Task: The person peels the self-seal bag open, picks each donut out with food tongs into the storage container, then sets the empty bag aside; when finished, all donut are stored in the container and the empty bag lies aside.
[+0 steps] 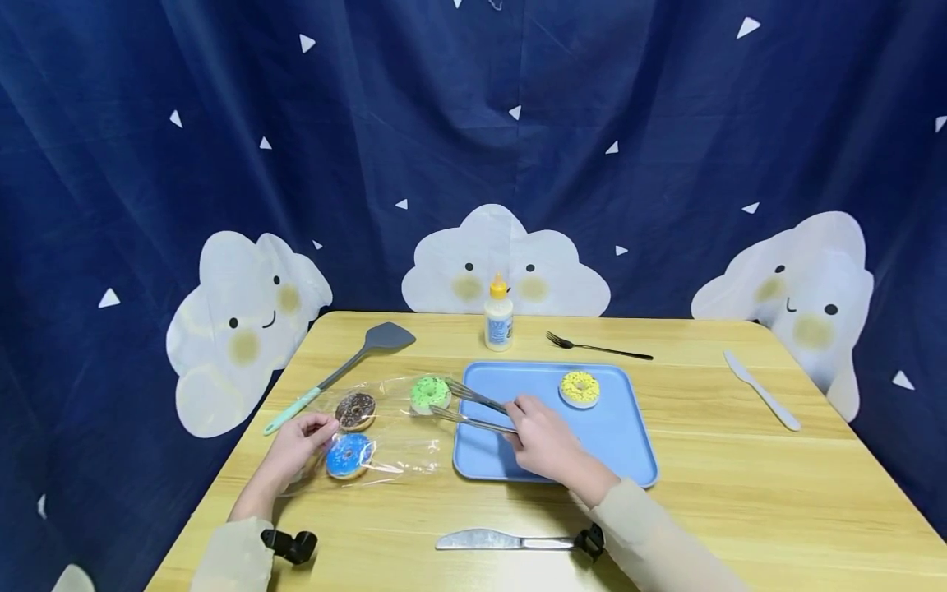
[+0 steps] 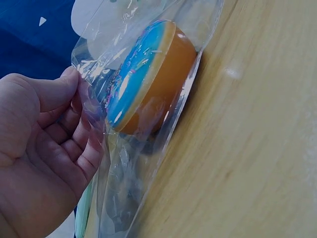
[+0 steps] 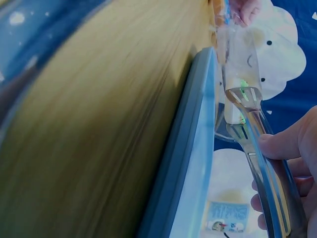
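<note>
My left hand (image 1: 296, 448) pinches the edge of a clear plastic bag (image 1: 414, 454) between thumb and fingers. Inside the bag lie a chocolate donut (image 1: 348, 408) and a blue-iced donut (image 1: 349, 455); the left wrist view shows sprinkles on the blue one, tilted within the film. Metal tongs (image 1: 482, 400) are gripped in my right hand (image 1: 547, 440), pointing left across the tray. Their tips are at the right side of a green donut (image 1: 429, 393), one on each side of it in the right wrist view. The green donut is at the bag's right part, apparently within the film.
A blue tray (image 1: 621, 436) holds a yellow donut (image 1: 579, 388). Around stand or lie a spatula (image 1: 344, 367), a glue-like bottle (image 1: 499, 323), a dark fork (image 1: 599, 348), a white knife (image 1: 762, 390) and a metal knife (image 1: 481, 539) near the front. A dark blue curtain (image 1: 444, 148) hangs behind.
</note>
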Demonstrator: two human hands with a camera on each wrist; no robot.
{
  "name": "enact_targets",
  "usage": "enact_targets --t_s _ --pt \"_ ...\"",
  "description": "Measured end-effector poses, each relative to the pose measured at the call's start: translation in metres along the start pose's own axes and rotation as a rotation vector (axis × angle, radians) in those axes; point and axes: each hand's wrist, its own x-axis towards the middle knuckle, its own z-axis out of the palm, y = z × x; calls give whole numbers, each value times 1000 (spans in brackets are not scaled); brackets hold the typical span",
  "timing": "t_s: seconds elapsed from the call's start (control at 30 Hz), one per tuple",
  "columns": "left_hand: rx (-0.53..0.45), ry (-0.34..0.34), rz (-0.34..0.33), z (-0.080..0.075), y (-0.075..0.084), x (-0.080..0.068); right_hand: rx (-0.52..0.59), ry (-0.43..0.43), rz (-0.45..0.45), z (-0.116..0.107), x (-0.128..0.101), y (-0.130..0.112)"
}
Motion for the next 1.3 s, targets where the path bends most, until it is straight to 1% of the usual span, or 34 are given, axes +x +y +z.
enact_targets --t_s 0.2,0.33,0.57,0.67,0.83,1.07,1.2,1.3 --pt "-1 1 5 -1 -4 3 4 69 -48 -8 -17 7" --pt "2 3 10 -2 -7 4 19 114 -54 -15 -29 12" --pt "7 9 0 -2 -7 3 -23 168 -63 -24 -51 25" --pt "16 8 6 -2 -7 3 -47 195 -73 -30 -61 34" --pt "12 -1 9 -2 -6 3 -97 235 -66 -37 -80 47" --pt "9 3 -4 -1 -6 4 -69 276 -83 -43 -109 61" --pt "23 5 -3 -1 -7 4 -68 317 -68 -46 -126 69" --pt "25 5 -3 -1 -6 5 -73 330 -41 -49 -138 75"
